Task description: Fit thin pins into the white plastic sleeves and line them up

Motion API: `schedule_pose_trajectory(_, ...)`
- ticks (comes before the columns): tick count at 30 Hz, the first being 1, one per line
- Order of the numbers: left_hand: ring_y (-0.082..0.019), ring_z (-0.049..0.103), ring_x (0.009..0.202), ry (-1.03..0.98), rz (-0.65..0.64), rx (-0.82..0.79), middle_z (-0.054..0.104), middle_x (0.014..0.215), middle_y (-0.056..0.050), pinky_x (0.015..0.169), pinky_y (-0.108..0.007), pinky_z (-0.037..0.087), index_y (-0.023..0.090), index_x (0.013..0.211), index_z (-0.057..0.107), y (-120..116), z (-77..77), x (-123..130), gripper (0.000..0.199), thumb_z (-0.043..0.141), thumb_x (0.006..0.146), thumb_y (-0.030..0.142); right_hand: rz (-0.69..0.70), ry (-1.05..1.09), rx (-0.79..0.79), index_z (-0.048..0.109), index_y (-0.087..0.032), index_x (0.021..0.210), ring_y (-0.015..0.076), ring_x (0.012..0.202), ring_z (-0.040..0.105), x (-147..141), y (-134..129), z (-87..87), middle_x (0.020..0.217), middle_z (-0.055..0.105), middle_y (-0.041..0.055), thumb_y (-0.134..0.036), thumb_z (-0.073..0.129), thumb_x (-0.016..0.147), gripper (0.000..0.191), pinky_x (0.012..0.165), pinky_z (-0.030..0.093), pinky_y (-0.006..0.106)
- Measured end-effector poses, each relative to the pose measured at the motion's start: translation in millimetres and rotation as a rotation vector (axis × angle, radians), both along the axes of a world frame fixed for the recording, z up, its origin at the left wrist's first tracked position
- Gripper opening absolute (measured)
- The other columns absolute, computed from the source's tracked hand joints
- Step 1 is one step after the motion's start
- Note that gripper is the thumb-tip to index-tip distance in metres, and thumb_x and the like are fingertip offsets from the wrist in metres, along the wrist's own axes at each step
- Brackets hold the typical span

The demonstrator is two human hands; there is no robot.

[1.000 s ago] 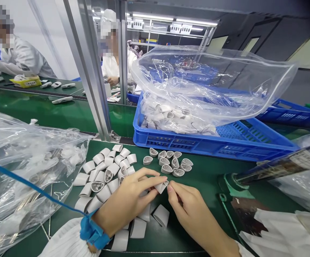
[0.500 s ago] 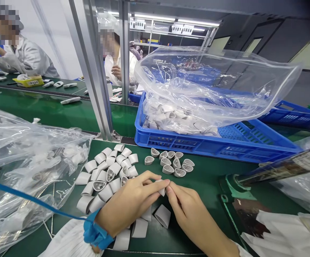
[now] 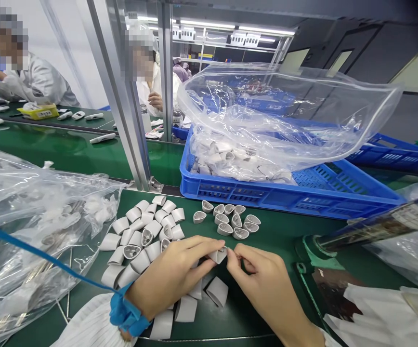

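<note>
My left hand (image 3: 180, 270) pinches a small grey-white hollow cap (image 3: 218, 255) between thumb and fingers, its opening facing right. My right hand (image 3: 263, 274) is beside the cap's right edge with its thumb and index finger pressed together; anything between them is too small to name. Many similar loose caps (image 3: 153, 229) lie heaped on the green table (image 3: 277, 226) left of and beneath my left hand. Beyond my hands, several caps (image 3: 225, 228) stand with their openings up.
A blue crate (image 3: 267, 195) holds a clear bag (image 3: 284, 115) of caps behind the hands. More plastic bags (image 3: 35, 202) lie at the left. A green-based metal fixture (image 3: 320, 250) stands at the right. Two people sit across the conveyor (image 3: 68, 149).
My right hand's fingertips have drawn slightly right from the cap, and its fingers have curled. The cap in my left hand now shows more of itself. A white part on the conveyor has shifted right.
</note>
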State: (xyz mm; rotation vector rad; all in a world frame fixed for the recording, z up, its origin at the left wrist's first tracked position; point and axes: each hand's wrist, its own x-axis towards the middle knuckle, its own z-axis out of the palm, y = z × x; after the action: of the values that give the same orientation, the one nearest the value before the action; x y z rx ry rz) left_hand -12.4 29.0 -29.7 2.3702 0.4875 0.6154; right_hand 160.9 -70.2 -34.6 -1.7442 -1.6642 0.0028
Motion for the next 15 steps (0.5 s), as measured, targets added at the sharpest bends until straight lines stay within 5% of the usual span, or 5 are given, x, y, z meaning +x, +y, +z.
schedule_pose_trajectory(4, -0.021, 0.067, 0.093, 0.073, 0.112, 0.017, 0.072, 0.108, -0.001, 0.088, -0.039, 0.055, 0.026, 0.125, 0.059, 3.2, 3.4, -0.8, 0.030, 0.061, 0.095, 0.024, 0.080, 0.039, 0.008, 0.062, -0.020, 0.084, 0.0094, 0.046, 0.045, 2.6, -1.2, 3.0, 0.060, 0.056, -0.0032, -0.032, 0.052, 0.100, 0.023, 0.048, 0.038, 0.020)
schedule_pose_trajectory(6, -0.022, 0.065, 0.090, 0.092, 0.072, 0.041, 0.072, 0.103, -0.002, 0.085, -0.040, 0.053, 0.024, 0.122, 0.060, 4.5, 5.6, -1.7, 0.027, 0.060, 0.095, 0.022, 0.198, 0.062, -0.045, 0.067, -0.021, 0.102, 0.0114, 0.056, 0.058, 4.3, -1.0, -0.6, 0.080, 0.069, 0.0005, -0.032, 0.048, 0.103, 0.022, 0.058, 0.046, 0.021)
schedule_pose_trajectory(9, -0.022, 0.064, 0.096, 0.114, 0.011, 0.040, 0.071, 0.105, -0.003, 0.087, -0.038, 0.051, 0.024, 0.120, 0.061, 7.0, 10.1, -4.2, 0.026, 0.061, 0.094, 0.021, 0.299, 0.076, -0.112, 0.069, -0.022, 0.104, 0.0150, 0.078, 0.069, 7.7, 0.8, -10.4, 0.096, 0.073, 0.0028, -0.030, 0.042, 0.106, 0.028, 0.072, 0.052, 0.022)
schedule_pose_trajectory(15, -0.026, 0.057, 0.115, 0.086, 0.150, 0.142, 0.067, 0.121, -0.006, 0.101, -0.046, 0.044, 0.023, 0.129, 0.059, 32.8, 19.6, -19.9, 0.036, 0.063, 0.094, 0.032, 0.182, -0.129, -0.065, 0.067, -0.022, 0.104, 0.0169, 0.076, 0.073, 8.3, 15.8, -20.5, 0.096, 0.074, 0.0020, -0.028, 0.037, 0.107, 0.032, 0.063, 0.052, 0.024)
